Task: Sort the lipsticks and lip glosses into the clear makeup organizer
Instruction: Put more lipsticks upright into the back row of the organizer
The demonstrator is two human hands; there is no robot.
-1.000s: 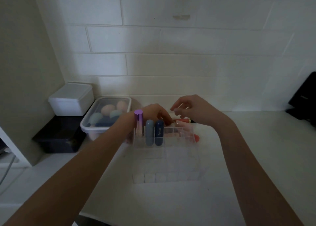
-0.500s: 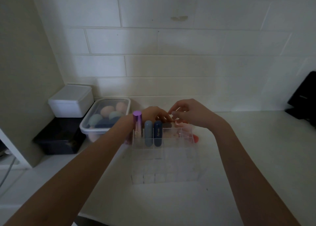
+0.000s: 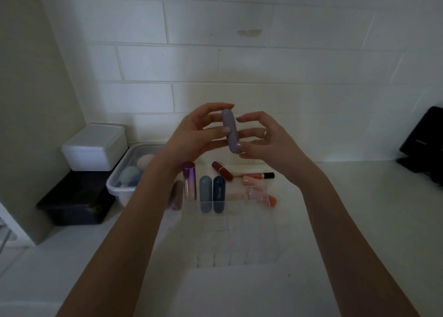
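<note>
Both hands are raised above the organizer, sharing one lilac capsule-shaped lipstick (image 3: 229, 130) held roughly upright. The left hand (image 3: 197, 134) pinches its middle and upper part between thumb and fingers, the other fingers loosely spread; the right hand (image 3: 266, 139) pinches its lower end with thumb and fingertip, the index finger hovering near the top.

The clear organizer (image 3: 230, 223) sits on the tabletop (image 3: 347, 220) directly below, with three pieces standing in its far row: a purple metallic tube (image 3: 189, 181), a grey-blue capsule (image 3: 205, 194) and a navy capsule (image 3: 219, 194).

The main risk, as I judge it, is a slip: the capsule is smooth and rounded, held only at fingertips, and a handover between hands could let it drop onto the standing pieces and knock them over. The organizer's walls are nearly invisible against the pale tabletop, so the capsule could catch a divider or land in the wrong cell.

Several items lie loose behind and beside the organizer: a red lipstick (image 3: 222, 171), a coral lip gloss with a black cap (image 3: 259, 176), a pale pink tube (image 3: 254, 182), a coral piece (image 3: 272, 201) at the right edge, and a dusky pink capsule (image 3: 177, 195) by the left wall. A lidded tub of makeup sponges (image 3: 124, 185), a white box (image 3: 94, 146) on a black box (image 3: 74, 201) crowd the left side.
</note>
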